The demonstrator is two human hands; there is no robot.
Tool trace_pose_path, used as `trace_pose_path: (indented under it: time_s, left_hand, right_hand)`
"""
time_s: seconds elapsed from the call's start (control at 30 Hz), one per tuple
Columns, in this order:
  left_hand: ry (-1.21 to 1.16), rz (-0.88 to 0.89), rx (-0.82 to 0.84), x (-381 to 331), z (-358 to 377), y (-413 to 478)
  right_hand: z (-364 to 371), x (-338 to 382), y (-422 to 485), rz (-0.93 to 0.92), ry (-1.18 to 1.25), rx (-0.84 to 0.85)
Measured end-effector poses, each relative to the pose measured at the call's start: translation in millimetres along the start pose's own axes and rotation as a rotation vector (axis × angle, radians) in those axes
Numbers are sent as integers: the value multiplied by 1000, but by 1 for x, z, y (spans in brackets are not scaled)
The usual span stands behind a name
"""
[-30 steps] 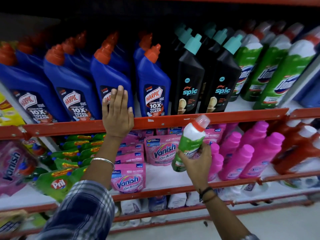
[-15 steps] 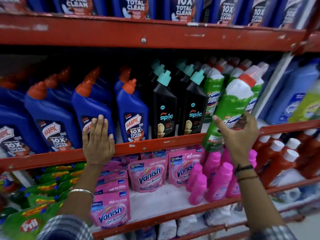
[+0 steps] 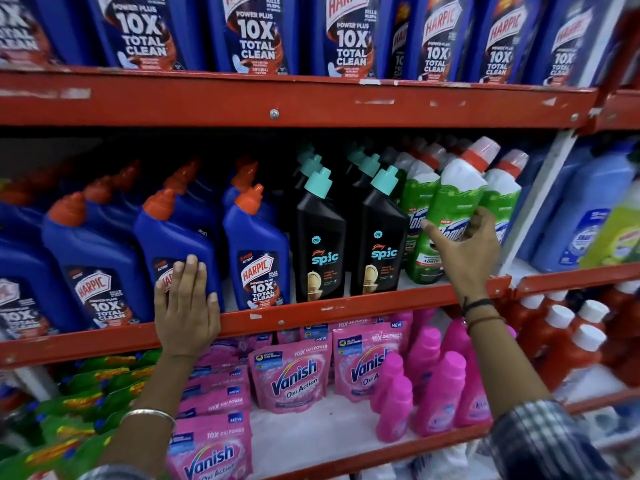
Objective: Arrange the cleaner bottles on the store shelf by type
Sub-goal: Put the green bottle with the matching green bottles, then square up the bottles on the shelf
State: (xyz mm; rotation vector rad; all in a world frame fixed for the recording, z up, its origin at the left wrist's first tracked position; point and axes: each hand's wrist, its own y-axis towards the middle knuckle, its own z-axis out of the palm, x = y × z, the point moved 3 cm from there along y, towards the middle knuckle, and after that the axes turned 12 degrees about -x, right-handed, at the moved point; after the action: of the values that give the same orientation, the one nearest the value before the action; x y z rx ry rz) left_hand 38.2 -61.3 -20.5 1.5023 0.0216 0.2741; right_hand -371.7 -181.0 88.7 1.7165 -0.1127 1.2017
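Note:
My right hand grips a green Domex bottle with a white neck and red cap, standing at the front of the middle shelf among other green Domex bottles. Two rows of black Spic bottles with teal caps stand just to its left. Further left stand blue Harpic bottles with orange caps. My left hand lies flat, fingers apart, on the red shelf rail and against a Harpic bottle, holding nothing.
The top shelf carries more blue Harpic bottles. Below are pink Vanish pouches, pink bottles, green pouches and red bottles. Light blue bottles fill the bay to the right, past an upright post.
My right hand has carried the green bottle from below the rail up onto the middle shelf, into the Domex group. The view has tilted upward. My left hand stays on the rail.

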Motion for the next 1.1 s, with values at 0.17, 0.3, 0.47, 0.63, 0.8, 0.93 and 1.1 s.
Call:
trace_pose_path:
  time_s: [0.17, 0.3, 0.47, 0.63, 0.8, 0.93, 1.1]
  left_hand:
    - [-1, -11, 7, 0, 0, -1]
    - [1, -9, 7, 0, 0, -1]
    - [-4, -19, 17, -1, 0, -1]
    - [5, -20, 36, 0, -1, 1]
    - [-10, -33, 53, -2, -4, 3]
    - [-10, -47, 116, -5, -13, 9]
    - [-219, -169, -15, -17, -34, 70]
  right_hand:
    - [4, -8, -5, 0, -33, 30]
    - [6, -13, -7, -4, -43, 52]
    - [11, -11, -9, -31, -92, 98]
    - [8, -17, -9, -23, -130, 131]
    - [9, -16, -12, -33, -163, 175]
    - [2, -7, -24, -54, -139, 134]
    - [-13, 58, -48, -237, 289, 14]
